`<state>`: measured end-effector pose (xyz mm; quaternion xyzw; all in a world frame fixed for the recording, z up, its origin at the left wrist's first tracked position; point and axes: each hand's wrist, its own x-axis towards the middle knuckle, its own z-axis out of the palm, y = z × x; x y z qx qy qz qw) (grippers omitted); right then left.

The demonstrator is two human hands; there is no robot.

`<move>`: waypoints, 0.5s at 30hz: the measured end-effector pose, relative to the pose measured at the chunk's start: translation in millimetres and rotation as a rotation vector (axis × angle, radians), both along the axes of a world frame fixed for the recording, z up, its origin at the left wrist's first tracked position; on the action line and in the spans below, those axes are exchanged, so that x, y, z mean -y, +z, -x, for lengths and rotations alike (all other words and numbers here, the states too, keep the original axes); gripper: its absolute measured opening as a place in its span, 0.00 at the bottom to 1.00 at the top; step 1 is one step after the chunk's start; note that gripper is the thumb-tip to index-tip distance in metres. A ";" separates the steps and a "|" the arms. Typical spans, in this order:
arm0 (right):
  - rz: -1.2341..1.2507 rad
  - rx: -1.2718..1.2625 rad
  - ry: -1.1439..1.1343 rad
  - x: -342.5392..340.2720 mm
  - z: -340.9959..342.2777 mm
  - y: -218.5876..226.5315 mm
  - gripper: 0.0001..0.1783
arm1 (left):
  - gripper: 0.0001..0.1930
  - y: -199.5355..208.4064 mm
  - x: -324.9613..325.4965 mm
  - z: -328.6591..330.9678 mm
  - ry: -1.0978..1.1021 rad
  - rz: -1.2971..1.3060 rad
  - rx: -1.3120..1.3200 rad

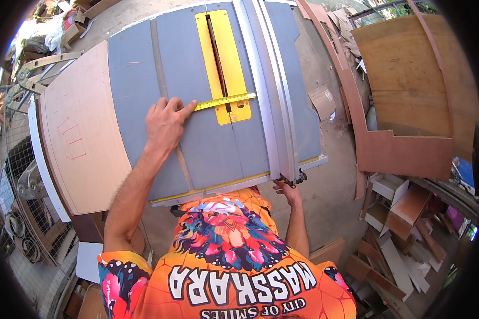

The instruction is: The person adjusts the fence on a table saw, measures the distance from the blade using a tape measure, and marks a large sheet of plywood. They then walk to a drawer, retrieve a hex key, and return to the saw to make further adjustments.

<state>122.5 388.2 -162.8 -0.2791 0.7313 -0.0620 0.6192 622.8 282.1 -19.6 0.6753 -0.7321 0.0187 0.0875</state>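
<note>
My left hand (167, 121) rests over a grey table saw top (135, 101), its fingers pinching a yellow tape measure (226, 100). The tape's extended blade crosses the yellow throat plate (235, 72) and meets the silver rip fence (266, 106). Inside the plate's long slot shows the dark, narrow saw blade (216, 56). At the fence's near end, my right hand (288, 192) has its fingers curled at the black lock handle (291, 179); part of that grip is hidden. A yellow scale runs along the front rail (223, 182).
A pale wooden panel (82, 138) with red pencil marks adjoins the saw top on the left. Large brown boards (410, 74) stand at the right. Stacked wood offcuts (399, 255) lie at lower right. A metal ladder (42, 66) is at far left.
</note>
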 end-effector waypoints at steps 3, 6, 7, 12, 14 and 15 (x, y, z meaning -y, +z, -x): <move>-0.002 0.119 -0.031 3.3 8.8 10.6 0.26 | 0.23 0.0 7.4 -3.9 -0.026 -0.001 0.005; -0.005 0.299 0.018 19.2 14.5 31.3 0.27 | 0.22 -1.1 9.1 -4.9 -0.024 -0.016 0.017; -0.013 0.360 0.039 22.3 13.1 42.5 0.27 | 0.21 -1.1 8.8 -4.8 -0.024 -0.030 0.017; -0.017 0.338 0.164 42.9 12.9 50.2 0.24 | 0.19 0.9 7.2 1.4 0.041 -0.074 -0.047; -0.002 0.331 0.239 47.7 7.1 53.7 0.21 | 0.19 4.9 7.6 2.7 0.055 -0.079 -0.063; -0.039 0.343 0.154 32.5 11.4 56.5 0.19 | 0.19 7.9 5.6 6.9 0.043 -0.094 -0.085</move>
